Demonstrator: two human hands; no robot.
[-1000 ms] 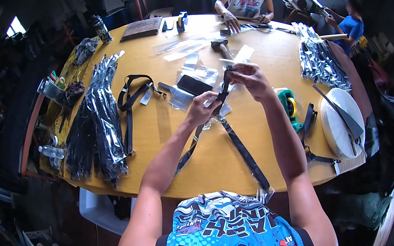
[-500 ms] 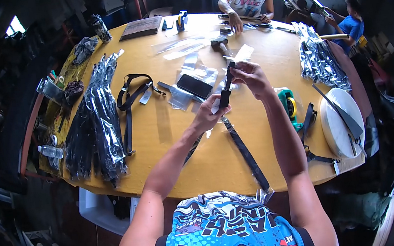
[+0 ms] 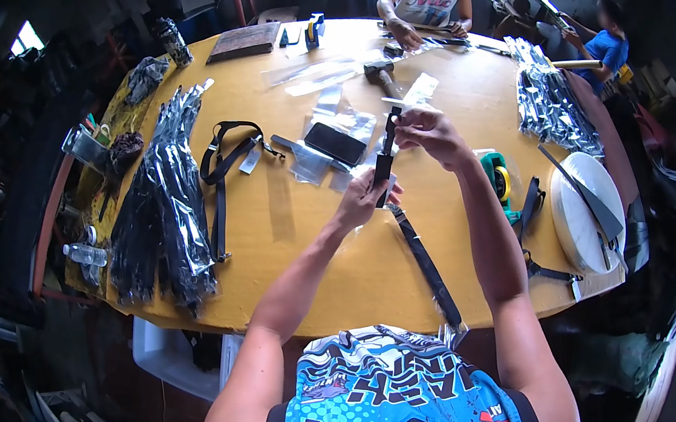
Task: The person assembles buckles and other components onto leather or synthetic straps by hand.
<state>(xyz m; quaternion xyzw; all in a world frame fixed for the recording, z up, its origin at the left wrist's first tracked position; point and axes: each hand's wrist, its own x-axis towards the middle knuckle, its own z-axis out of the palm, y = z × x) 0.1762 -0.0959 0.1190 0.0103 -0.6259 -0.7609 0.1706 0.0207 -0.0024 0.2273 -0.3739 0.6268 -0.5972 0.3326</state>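
Note:
Above the middle of the table my left hand [image 3: 358,200] is closed around the wide lower part of a black strap [image 3: 383,174], with a small white tag beside the fingers. My right hand [image 3: 431,135] pinches the strap's narrow upper end, near a small dark fitting. Below my left hand, a long black band [image 3: 424,268] runs down to the table's near edge; whether it joins the held strap is hidden. Just left of my hands lies a black phone [image 3: 335,144] on clear plastic sleeves [image 3: 310,169]. A black strap with a tag [image 3: 216,165] lies farther left.
A pile of plastic-wrapped black straps [image 3: 162,206] covers the left side, and another wrapped pile [image 3: 551,107] lies right. A hammer [image 3: 380,78], green tape dispenser [image 3: 499,184] and white round container [image 3: 584,212] stand around. A person [image 3: 431,0] works across the table [image 3: 304,281].
My left hand has shifted slightly, its fingers now wrapped around the strap and tag. The dark strip beneath my left forearm is no longer visible. The right hand keeps its pinch.

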